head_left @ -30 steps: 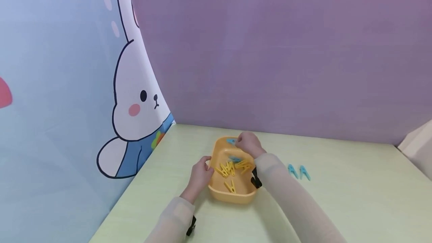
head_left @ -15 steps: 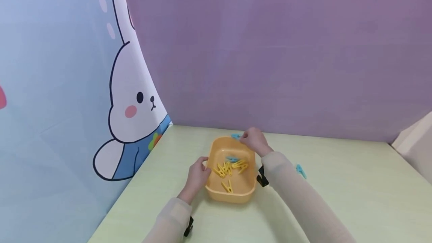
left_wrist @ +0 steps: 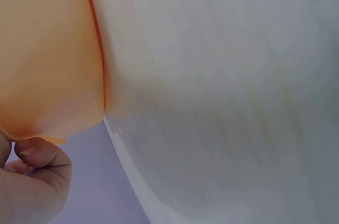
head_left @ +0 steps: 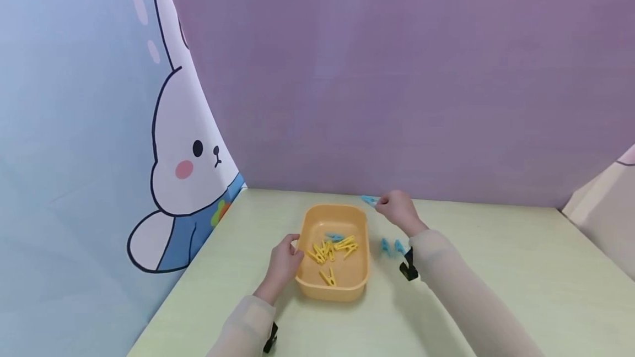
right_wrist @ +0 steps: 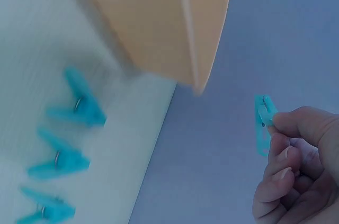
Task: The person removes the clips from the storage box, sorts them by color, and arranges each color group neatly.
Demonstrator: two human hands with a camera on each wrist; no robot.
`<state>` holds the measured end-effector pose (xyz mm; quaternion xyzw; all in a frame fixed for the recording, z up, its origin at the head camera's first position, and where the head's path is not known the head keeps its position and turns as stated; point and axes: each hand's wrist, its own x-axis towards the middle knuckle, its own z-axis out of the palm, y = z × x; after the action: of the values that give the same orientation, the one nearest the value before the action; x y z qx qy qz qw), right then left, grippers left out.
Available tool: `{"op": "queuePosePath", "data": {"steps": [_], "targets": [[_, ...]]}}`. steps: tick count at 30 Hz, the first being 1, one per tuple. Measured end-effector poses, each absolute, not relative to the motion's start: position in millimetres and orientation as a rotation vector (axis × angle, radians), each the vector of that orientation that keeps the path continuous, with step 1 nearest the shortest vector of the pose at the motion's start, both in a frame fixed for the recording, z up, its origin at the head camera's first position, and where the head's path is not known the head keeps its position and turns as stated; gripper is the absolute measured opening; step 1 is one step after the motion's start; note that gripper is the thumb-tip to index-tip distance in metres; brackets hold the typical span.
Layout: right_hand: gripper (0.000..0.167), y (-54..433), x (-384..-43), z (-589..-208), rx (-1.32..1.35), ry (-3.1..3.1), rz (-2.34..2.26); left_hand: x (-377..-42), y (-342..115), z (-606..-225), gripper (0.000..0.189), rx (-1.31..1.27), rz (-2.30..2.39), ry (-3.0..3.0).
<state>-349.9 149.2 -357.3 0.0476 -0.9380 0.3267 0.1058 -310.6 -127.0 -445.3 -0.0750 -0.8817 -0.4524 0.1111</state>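
Observation:
An orange plastic basket (head_left: 333, 293) stands on the table, holding several yellow clothespins (head_left: 328, 279) and a blue clothespin (head_left: 334, 236). My left hand (head_left: 284, 263) grips its left rim between thumb and fingers; the left wrist view shows that hand (left_wrist: 37, 181) at the rim's edge. To the right of the basket, above the table, my right hand (head_left: 399, 212) pinches another blue clothespin (head_left: 369, 200) between thumb and forefinger. In the right wrist view this held clothespin (right_wrist: 262, 123) points away from the fingertips.
Three blue clothespins (right_wrist: 58, 160) lie in a row on the table right of the basket, partly blurred in the right wrist view. A purple backdrop (head_left: 397, 81) rises behind the table (head_left: 496, 269), and a blue wall with a cartoon rabbit (head_left: 193, 169) stands at the left.
My right hand has carried the blue clothespin from over the basket's far end out to the right. The left hand stays on the rim. The head view has shifted slightly to the right.

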Motion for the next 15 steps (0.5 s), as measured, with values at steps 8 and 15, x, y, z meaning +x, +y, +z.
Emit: {"op": "queuePosePath", "data": {"steps": [8,15], "targets": [[0.033,175.3,-342.4,-360.5,0.133,-2.740,0.969,-311.0,-129.1,-446.5,0.040,-0.224,-1.330,-2.593],[0.022,192.2,-336.0,-365.1,0.082,-2.738,0.960,-311.7,-128.1,-447.2,0.040,-0.249,-1.316,-2.585]]}}
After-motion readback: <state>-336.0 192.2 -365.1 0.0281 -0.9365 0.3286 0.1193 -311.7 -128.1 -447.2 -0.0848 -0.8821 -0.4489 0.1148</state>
